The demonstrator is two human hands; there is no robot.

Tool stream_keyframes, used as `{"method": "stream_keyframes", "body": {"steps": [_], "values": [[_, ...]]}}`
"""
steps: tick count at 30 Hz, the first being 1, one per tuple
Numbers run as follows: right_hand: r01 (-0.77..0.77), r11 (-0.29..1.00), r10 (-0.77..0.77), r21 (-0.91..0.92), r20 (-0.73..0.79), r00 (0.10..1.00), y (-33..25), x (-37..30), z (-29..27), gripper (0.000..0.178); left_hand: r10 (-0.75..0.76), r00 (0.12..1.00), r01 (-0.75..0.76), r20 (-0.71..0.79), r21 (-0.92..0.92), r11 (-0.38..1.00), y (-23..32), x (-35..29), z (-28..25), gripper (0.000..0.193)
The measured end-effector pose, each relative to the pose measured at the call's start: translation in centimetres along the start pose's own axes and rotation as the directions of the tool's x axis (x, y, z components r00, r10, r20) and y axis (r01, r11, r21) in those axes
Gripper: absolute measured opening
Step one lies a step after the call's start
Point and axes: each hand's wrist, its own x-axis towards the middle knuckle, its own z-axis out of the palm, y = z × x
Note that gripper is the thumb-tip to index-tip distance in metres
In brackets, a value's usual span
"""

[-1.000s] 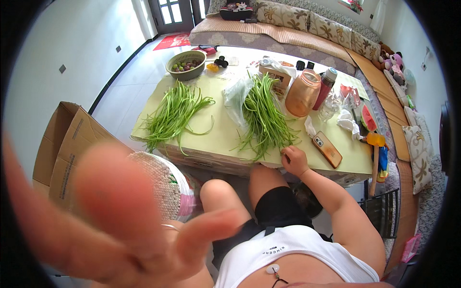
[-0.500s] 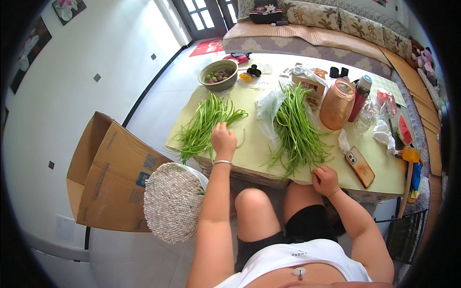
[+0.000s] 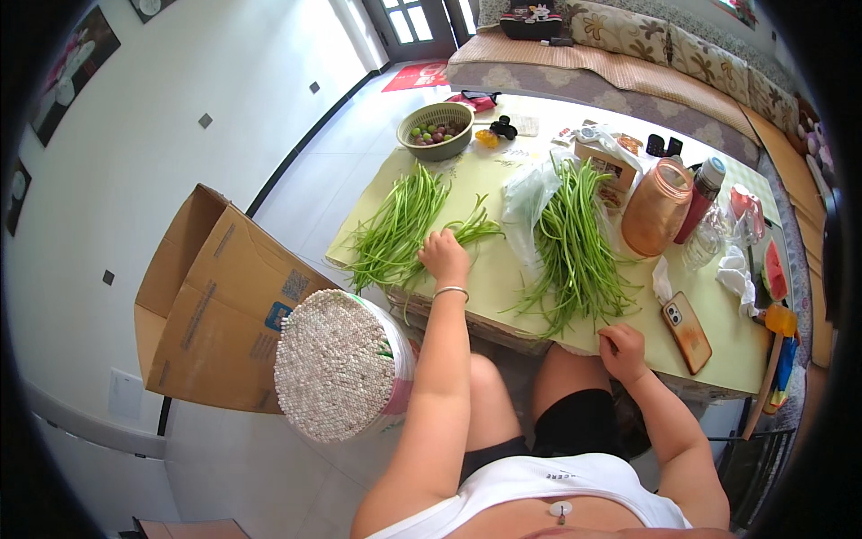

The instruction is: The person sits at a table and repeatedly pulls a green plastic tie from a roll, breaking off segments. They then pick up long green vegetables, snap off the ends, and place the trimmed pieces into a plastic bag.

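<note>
A pile of long thin green vegetable stems (image 3: 400,220) lies on the left of the table. Just right of it is a smaller bunch of the same stems (image 3: 476,225), its lower ends under my left hand (image 3: 446,258), whose fingers are closed on it. A larger pile of green stems (image 3: 579,247) lies farther right, beside a clear plastic bag (image 3: 530,199). My right hand (image 3: 622,349) rests at the table's near edge below that pile, fingers curled; whatever they may hold is hidden.
Behind the piles is a colander (image 3: 435,130) of grapes. To the right stand an orange jar (image 3: 657,208) and a red flask (image 3: 700,202); a phone (image 3: 686,332) lies nearer. A beaded round-topped container (image 3: 332,364) and a cardboard box (image 3: 224,314) stand left of the table.
The view has shifted, so the table sits farther right. My left hand has drawn a small bunch of stems apart from the left pile, toward the right. My right hand stays at the edge.
</note>
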Motion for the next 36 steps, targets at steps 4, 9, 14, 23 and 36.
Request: {"method": "stream_keyframes", "body": {"steps": [4, 9, 14, 23, 36], "values": [[0.192, 0.970, -0.198, 0.150, 0.027, 0.980, -3.5, 4.5, 0.4, 0.013, -0.065, 0.997, 0.064, 0.046, 0.026, 0.998, 1.6, -1.2, -0.2, 0.010], [-0.158, 0.888, 0.056, 0.431, 0.241, 0.969, -6.2, 12.7, 9.6, 0.014, -0.147, 0.985, 0.147, 0.092, 0.004, 0.989, 1.9, -1.0, -1.9, 0.015], [-0.623, 0.541, 0.341, 0.565, 0.530, 0.776, -5.3, 18.2, 17.2, 0.021, -0.261, 0.965, 0.264, 0.037, -0.144, 0.954, 0.8, -0.8, -3.7, 0.016], [-0.526, 0.639, 0.387, 0.561, 0.356, 0.850, -0.4, 17.4, 22.1, 0.019, -0.312, 0.883, 0.362, 0.350, -0.932, -0.022, -0.6, 2.3, -7.7, 0.007], [-0.270, 0.962, 0.272, -0.038, 0.225, 0.936, -5.1, 18.2, 20.9, 0.027, -0.361, 0.821, 0.435, 0.442, -0.894, -0.106, -0.8, 2.5, -8.2, 0.006]]}}
